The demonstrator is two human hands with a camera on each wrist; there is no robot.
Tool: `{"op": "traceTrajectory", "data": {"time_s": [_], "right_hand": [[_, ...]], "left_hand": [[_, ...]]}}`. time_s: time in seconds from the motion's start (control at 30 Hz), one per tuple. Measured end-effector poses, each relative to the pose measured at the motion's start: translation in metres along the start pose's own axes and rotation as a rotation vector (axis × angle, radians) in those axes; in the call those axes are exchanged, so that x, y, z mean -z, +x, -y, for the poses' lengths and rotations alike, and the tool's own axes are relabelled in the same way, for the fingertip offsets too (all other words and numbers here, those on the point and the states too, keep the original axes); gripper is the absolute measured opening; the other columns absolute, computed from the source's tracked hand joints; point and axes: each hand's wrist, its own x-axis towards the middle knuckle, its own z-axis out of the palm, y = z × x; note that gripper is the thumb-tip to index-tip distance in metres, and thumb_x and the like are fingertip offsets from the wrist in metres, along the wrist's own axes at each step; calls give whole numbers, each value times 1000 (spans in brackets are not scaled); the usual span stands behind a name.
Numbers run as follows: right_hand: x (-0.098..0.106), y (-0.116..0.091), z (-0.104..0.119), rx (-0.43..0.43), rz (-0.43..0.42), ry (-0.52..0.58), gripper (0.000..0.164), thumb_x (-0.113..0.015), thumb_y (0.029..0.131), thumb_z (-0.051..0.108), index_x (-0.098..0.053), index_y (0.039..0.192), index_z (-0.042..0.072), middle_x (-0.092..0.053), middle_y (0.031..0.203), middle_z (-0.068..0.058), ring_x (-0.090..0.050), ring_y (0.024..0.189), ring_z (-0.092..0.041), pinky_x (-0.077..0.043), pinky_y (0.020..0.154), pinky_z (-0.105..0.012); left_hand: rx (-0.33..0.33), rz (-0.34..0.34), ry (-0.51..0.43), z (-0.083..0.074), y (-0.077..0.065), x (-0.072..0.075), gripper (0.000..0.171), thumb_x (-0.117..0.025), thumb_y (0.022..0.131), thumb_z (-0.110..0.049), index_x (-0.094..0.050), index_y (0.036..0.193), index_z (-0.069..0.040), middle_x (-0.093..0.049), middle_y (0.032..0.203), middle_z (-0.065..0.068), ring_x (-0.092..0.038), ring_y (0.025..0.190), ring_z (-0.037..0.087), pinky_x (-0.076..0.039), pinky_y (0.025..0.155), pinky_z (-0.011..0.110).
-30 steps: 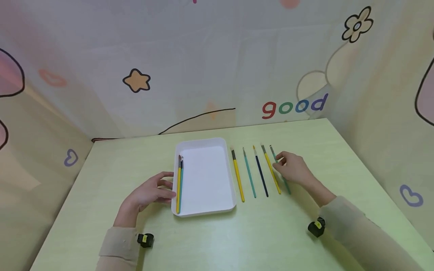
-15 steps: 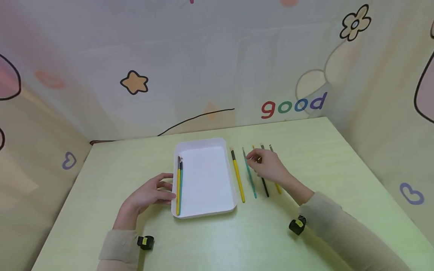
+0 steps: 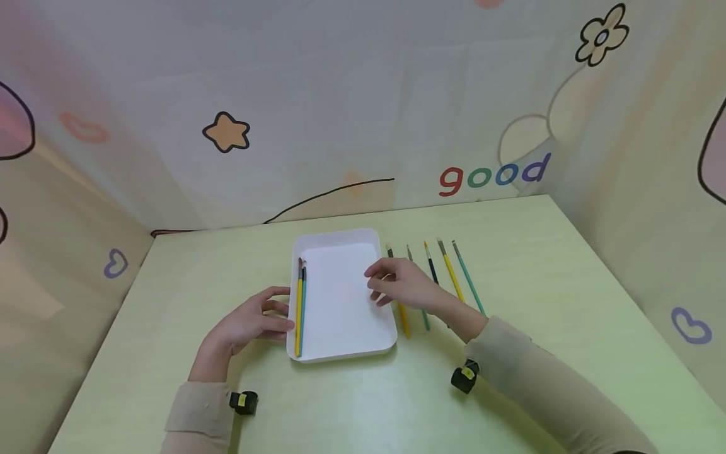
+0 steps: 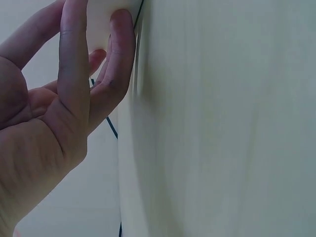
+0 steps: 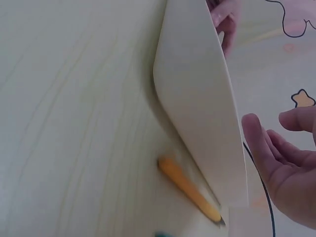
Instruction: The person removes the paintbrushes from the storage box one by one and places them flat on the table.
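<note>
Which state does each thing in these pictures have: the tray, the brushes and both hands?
Tray: flat on the table, open side up.
Two brushes: inside the tray, lying along its left wall, bristles away from the person.
Five brushes: lying in a row right of the tray, some partly hidden.
Left hand: fingers touching the tray's left side.
Right hand: over the tray's right edge, nothing seen in its fingers.

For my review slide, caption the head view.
Left hand touches the tray, right hand over it; two brushes inside, five brushes beside.
</note>
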Motion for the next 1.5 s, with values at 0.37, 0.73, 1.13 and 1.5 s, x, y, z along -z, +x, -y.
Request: {"op": "traceTrajectory", "data": {"time_s": [0.37,0.73,1.13,1.5], "right_hand": [[-60,35,6,-162,134,130,40,-62,102,10,-52,136,-9,-66,115,-15,-69,105,-28,-61,86,-36],[-87,50,12,-229,142,290,48,-61,103,9,-47,143,-12,-63,128,-20,-65,117,-29,-57,95,-39],[-99,56,18,-321,85,471,54,-62,100,4,-41,145,-15,-62,131,-27,-60,126,-35,-50,106,-42],[-104,61,8,-278,62,508,49,-59,101,2,-42,143,-15,-64,126,-26,-63,119,-32,-52,103,-43]], "left_hand": [[16,-13,10,1,-2,2,76,-77,91,-4,-35,154,-5,-51,130,24,-68,96,29,-61,85,37],[3,17,13,-6,-3,-1,77,-77,92,-5,-33,155,-2,-51,130,24,-67,97,27,-61,85,36],[0,25,6,-7,-2,-2,77,-76,91,-4,-33,155,-2,-51,129,25,-68,98,28,-61,86,37],[-4,30,11,-6,-1,-2,75,-76,92,-3,-34,155,-3,-51,129,24,-67,98,28,-61,85,37]]}}
